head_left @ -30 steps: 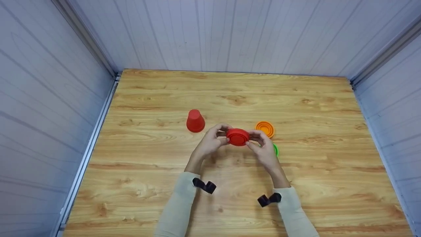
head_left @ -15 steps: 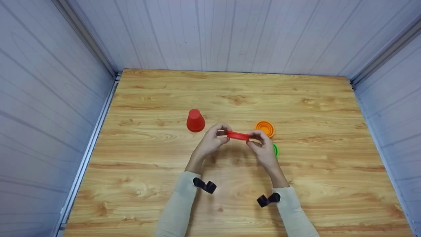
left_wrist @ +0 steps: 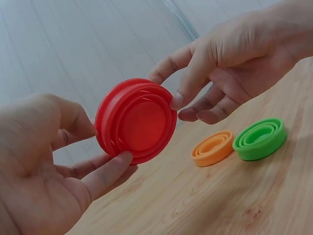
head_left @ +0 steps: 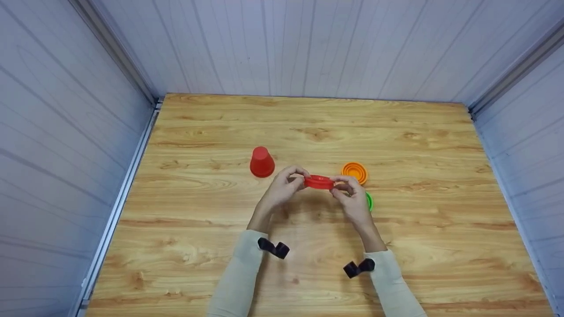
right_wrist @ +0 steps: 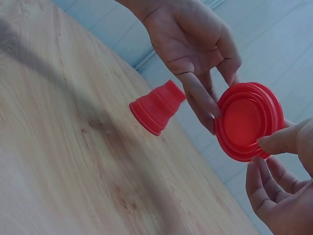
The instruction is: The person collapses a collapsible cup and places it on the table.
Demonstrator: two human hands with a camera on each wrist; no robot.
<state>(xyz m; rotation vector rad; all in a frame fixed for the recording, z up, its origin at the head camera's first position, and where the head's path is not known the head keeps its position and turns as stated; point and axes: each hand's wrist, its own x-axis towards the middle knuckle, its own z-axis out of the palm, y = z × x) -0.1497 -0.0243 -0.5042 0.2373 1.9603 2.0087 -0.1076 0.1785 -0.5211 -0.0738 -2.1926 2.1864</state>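
Both hands hold a collapsed red folding cup [head_left: 319, 182] above the middle of the table. Its flat disc with concentric rings faces the left wrist view, where the cup [left_wrist: 142, 125] appears nearly face-on. My left hand [head_left: 283, 187] pinches the left rim between thumb and fingers. At the opposite rim my right hand [head_left: 354, 201] pinches with thumb and forefinger, its other fingers curled below. An extended red cup [head_left: 261, 163] stands upside down on the table beyond the left hand. In the right wrist view this stepped cup [right_wrist: 157, 108] is left of the held one.
A collapsed orange cup [head_left: 355, 173] lies flat just beyond the right hand. Partly hidden under that hand is a collapsed green cup [head_left: 369, 201], fully seen as a green ring stack [left_wrist: 260, 139] in the left wrist view. Pale panel walls [head_left: 286, 48] enclose the wooden table [head_left: 198, 268].
The red cup has tipped in my hands, from its ringed face showing to nearly edge-on, then slightly back. Both hands keep their hold and place. The other cups have stayed put.
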